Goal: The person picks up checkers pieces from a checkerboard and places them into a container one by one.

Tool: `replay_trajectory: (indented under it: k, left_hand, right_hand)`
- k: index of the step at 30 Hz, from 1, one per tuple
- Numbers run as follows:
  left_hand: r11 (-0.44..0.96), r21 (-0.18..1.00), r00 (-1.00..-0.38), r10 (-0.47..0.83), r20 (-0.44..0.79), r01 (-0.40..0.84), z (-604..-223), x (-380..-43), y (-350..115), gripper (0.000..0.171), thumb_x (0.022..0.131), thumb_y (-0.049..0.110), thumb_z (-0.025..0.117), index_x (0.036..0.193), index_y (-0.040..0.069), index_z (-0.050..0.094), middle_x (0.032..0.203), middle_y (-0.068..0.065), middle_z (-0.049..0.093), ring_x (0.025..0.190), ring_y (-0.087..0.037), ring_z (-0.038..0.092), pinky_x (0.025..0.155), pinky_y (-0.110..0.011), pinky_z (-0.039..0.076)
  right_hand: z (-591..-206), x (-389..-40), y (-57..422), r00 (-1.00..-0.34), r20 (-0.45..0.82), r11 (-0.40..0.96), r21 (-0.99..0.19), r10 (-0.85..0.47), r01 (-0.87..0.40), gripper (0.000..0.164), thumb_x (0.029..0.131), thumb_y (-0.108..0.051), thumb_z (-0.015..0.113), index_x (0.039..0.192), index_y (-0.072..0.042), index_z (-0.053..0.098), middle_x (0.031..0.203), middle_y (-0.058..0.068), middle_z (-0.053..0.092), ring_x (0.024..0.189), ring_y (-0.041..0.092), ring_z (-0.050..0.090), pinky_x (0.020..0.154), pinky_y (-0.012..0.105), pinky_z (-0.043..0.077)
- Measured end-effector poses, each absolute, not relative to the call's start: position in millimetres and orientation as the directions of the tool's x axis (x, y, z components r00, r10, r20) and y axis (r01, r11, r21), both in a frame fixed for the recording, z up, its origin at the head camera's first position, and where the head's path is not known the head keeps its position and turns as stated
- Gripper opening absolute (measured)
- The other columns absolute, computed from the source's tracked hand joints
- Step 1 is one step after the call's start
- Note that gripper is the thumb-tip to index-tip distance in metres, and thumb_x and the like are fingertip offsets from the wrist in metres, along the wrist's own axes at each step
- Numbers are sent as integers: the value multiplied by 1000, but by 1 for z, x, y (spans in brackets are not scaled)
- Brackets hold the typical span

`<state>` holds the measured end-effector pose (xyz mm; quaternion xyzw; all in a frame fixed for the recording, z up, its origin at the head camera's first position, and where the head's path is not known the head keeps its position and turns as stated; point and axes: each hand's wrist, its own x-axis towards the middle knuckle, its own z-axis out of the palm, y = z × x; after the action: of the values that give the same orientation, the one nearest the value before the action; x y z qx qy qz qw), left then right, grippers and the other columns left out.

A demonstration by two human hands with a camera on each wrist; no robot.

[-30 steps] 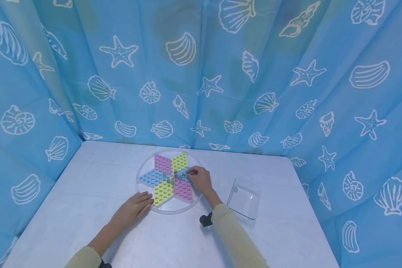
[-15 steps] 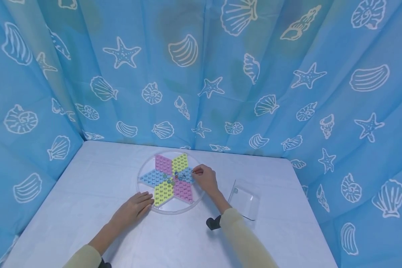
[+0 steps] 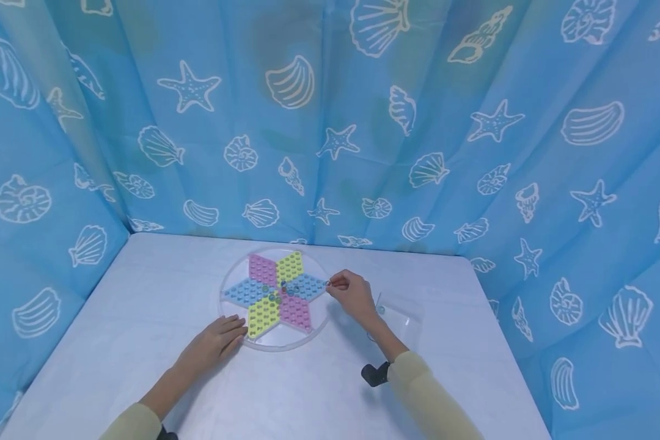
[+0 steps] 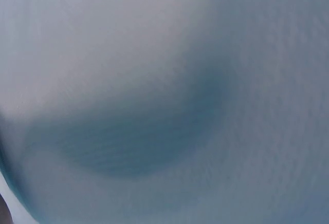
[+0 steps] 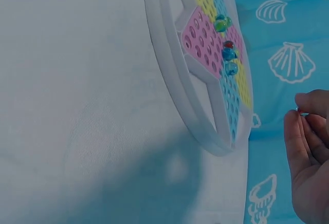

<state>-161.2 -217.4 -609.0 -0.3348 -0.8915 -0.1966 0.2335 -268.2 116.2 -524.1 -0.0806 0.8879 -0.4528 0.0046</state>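
Marble (image 5: 300,111) moved rightward, small, glassy, red-tinged

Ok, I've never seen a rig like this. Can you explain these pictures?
There is no machine: a person works bare-handed. The wide picture comes from a head camera looking forward and down; the other two come from cameras on each wrist. The left wrist's is mostly blur and shadow.

On the white table lie a round board with a coloured star, several marbles near its middle, and a clear tray with one marble showing.

The left hand rests at the board's near left edge. The right hand pinches what looks like another marble by the star's right tip.
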Motion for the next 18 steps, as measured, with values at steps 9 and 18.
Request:
replay_trajectory:
  k: [9,18]
  left_hand:
    - [716,201,-690,494,529,668,-611,-159,-216,27,85,8,74,111,0,73,118,-19,69,114,-39,62,101,-58,46]
    - [708,205,-677,486,553,676,-609,-158,-215,26,85,8,73,110,0,73,117,-19,69,113,-39,62,100,-59,46]
  right_hand:
    - [-518,-254,160,-989,95,556,-818,-117,-144,10,92,-17,74,100,-14,70,93,-2,70,87,16,68,77,30,61]
    - [-517,-242,205,-992,90,568,-813,-90,-125,10,94,-16,72,103,-13,71,99,1,72,93,20,68,84,36,60]
